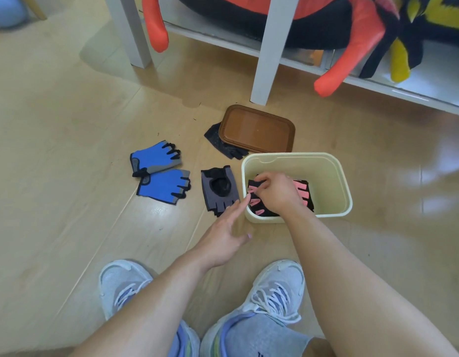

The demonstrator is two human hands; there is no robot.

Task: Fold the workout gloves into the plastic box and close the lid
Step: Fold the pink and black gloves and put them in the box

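A cream plastic box (333,181) stands open on the wooden floor. Inside it lie black gloves with pink grip patches (304,191). My right hand (277,191) reaches into the box and pinches the edge of the pink and black gloves. My left hand (223,233) hovers over the floor beside the box with fingers stretched, its index fingertip by the box's left rim. A grey and black glove (219,190) lies just left of the box. Two blue gloves (160,172) lie farther left. The brown lid (258,130) rests behind the box, over a dark glove (223,145).
White table legs (268,47) and a low white shelf (416,86) stand behind the lid. Orange, black and yellow plush toys (326,19) fill the shelf. My two pale sneakers (277,289) are planted on the floor near the bottom edge.
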